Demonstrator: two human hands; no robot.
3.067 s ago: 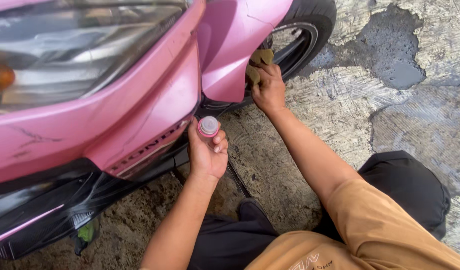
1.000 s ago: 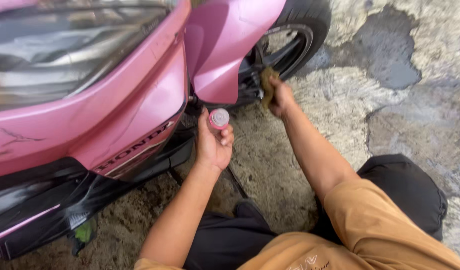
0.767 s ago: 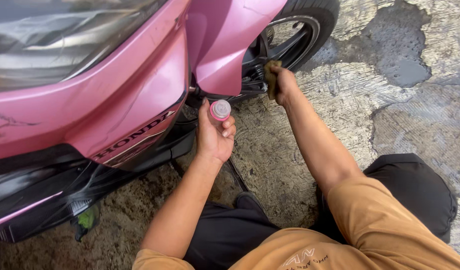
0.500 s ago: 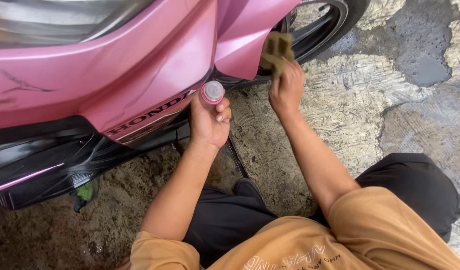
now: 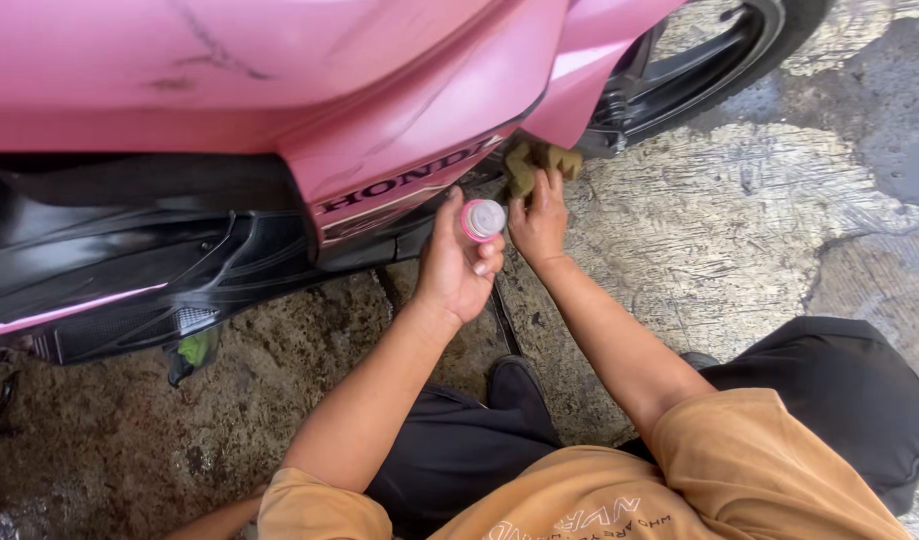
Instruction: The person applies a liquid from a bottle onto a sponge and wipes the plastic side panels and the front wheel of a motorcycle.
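My left hand [image 5: 458, 268] grips a small bottle with a pink and white cap [image 5: 483, 219], held upright just below the pink scooter's front panel [image 5: 400, 120]. Right beside it, my right hand [image 5: 539, 222] holds an olive-brown sponge [image 5: 536, 163] against the underside where the pink panel meets the pink front fender [image 5: 592, 70]. The two hands almost touch. The bottle's body is hidden inside my left palm.
The scooter's black lower fairing [image 5: 130, 270] runs along the left, and its black front wheel [image 5: 720, 50] sits at the top right. Wet, cracked concrete [image 5: 740, 220] surrounds me. A black shoe [image 5: 518, 385] and my dark-trousered knees are below. A green scrap [image 5: 192, 348] lies under the fairing.
My right hand brought the sponge from the front wheel down and left to the panel's underside, next to the bottle. The view shifted, so the headlamp left the frame. The left hand kept its grip.
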